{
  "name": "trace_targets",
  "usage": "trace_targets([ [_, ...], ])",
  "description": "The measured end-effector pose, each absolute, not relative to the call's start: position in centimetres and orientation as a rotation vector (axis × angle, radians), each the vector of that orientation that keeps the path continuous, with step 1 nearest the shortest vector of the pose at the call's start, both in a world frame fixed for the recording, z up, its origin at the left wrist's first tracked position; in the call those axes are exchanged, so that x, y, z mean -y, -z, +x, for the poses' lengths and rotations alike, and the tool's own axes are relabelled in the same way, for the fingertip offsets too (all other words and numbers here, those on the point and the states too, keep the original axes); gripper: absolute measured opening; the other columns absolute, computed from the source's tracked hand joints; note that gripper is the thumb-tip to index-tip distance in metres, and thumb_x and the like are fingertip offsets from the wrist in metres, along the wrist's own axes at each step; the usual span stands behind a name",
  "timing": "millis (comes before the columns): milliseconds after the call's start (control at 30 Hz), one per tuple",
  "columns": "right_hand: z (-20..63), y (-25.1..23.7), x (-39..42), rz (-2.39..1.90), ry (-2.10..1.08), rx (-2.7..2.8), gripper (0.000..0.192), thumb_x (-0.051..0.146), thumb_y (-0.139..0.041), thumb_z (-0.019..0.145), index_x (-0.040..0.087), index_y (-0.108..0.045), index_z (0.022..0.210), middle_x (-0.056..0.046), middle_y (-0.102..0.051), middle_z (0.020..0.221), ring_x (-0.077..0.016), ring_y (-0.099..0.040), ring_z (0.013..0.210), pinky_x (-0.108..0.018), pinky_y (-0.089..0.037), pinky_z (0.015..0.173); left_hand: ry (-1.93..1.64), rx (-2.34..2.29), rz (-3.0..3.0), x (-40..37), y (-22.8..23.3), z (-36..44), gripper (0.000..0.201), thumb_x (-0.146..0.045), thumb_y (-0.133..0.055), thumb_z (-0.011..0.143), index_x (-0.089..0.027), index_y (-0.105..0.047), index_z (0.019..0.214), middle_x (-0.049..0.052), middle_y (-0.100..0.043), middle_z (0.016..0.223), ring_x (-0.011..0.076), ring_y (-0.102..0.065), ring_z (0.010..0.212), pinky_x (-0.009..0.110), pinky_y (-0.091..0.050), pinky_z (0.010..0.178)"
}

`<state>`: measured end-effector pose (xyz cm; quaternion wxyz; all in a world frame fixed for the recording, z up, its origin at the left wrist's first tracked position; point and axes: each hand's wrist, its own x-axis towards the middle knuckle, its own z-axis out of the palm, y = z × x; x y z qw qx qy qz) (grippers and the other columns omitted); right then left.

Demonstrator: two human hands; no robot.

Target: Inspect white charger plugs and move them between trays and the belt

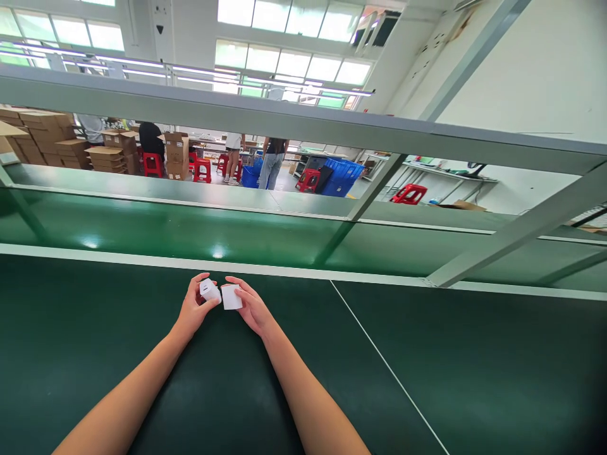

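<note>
My left hand (pixel 193 308) is closed around a white charger (pixel 210 291), a small block with a dark slot on the face turned toward me. Close beside it, my right hand (pixel 254 308) grips a small white box (pixel 232 297) between thumb and fingers, one flat square side facing me. The two white pieces are side by side, almost touching. Both hands are above the dark green tabletop (pixel 142 297), near its far edge. Parts of the fingers are hidden behind the pieces.
A pale metal rail (pixel 265 268) borders the tabletop's far side, and a slanted post (pixel 512 227) rises on the right. Beyond are a green belt surface (pixel 190 230), stacked cardboard boxes (pixel 47 133), red stools (pixel 152 163), blue bins (pixel 342 175) and several people.
</note>
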<state>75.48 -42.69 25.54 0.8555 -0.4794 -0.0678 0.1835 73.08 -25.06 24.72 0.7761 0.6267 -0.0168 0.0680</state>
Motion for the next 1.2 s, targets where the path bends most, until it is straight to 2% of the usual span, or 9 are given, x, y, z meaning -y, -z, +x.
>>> trace_targets([
  [167,75.4,-25.4,42.7,-1.032,-0.416,0.180,0.045,0.042,-0.082,0.072,0.022,-0.071,0.111,-0.002,-0.070,0.089,-0.0187,-0.066,0.080,-0.031,-0.051,0.077,-0.214,-0.031,1.290,25.1,-25.1,73.1,0.064,-0.042,-0.082,0.067,-0.022,-0.049,0.117,0.006,-0.068,0.108,0.0190,-0.066,0.094,0.034,-0.051,0.087],
  [267,75.4,-25.1,42.5,-1.009,-0.436,0.196,0.046,0.043,-0.082,0.072,0.022,-0.070,0.112,-0.003,-0.071,0.094,-0.0212,-0.068,0.087,-0.036,-0.052,0.086,-0.203,-0.032,1.268,25.2,-25.3,73.0,0.064,-0.044,-0.084,0.065,-0.021,-0.049,0.114,0.007,-0.069,0.107,0.0201,-0.067,0.094,0.035,-0.052,0.086],
  [433,75.3,-25.2,42.4,-0.990,-0.402,0.155,0.049,0.042,-0.084,0.071,0.024,-0.069,0.115,-0.003,-0.070,0.100,-0.0184,-0.064,0.089,-0.033,-0.052,0.083,-0.175,-0.010,1.287,25.2,-25.1,73.1,0.065,-0.043,-0.086,0.063,-0.021,-0.052,0.114,0.008,-0.069,0.109,0.0220,-0.068,0.096,0.035,-0.053,0.085],
  [733,75.5,-25.8,42.5,-0.953,-0.304,0.081,0.050,0.041,-0.087,0.066,0.023,-0.071,0.110,-0.003,-0.071,0.095,-0.0168,-0.064,0.084,-0.029,-0.051,0.077,-0.127,0.041,1.409,25.0,-23.7,73.6,0.076,-0.041,-0.086,0.065,-0.022,-0.049,0.128,0.007,-0.067,0.107,0.0216,-0.067,0.096,0.031,-0.052,0.078],
  [833,75.5,-25.8,42.5,-0.950,-0.308,0.086,0.051,0.042,-0.086,0.067,0.023,-0.070,0.110,-0.002,-0.071,0.094,-0.0187,-0.067,0.084,-0.030,-0.051,0.078,-0.068,0.089,1.443,25.2,-23.4,73.5,0.073,-0.037,-0.086,0.064,-0.022,-0.053,0.127,0.006,-0.069,0.106,0.0218,-0.068,0.093,0.034,-0.053,0.080],
  [1000,75.7,-25.4,42.6,-0.971,-0.300,0.105,0.048,0.041,-0.084,0.069,0.023,-0.069,0.111,-0.003,-0.070,0.100,-0.0206,-0.068,0.086,-0.033,-0.051,0.080,-0.032,0.129,1.462,25.3,-23.4,73.2,0.065,-0.034,-0.081,0.067,-0.022,-0.054,0.126,0.006,-0.068,0.108,0.0232,-0.069,0.100,0.036,-0.054,0.086],
  [1200,75.3,-25.5,42.7,-1.031,-0.303,0.142,0.052,0.031,-0.085,0.065,0.025,-0.068,0.114,-0.004,-0.070,0.106,-0.0211,-0.064,0.092,-0.030,-0.047,0.078,-0.057,0.135,1.494,25.2,-23.6,73.1,0.062,-0.034,-0.077,0.069,-0.022,-0.055,0.125,0.007,-0.066,0.110,0.0234,-0.067,0.101,0.037,-0.054,0.087],
])
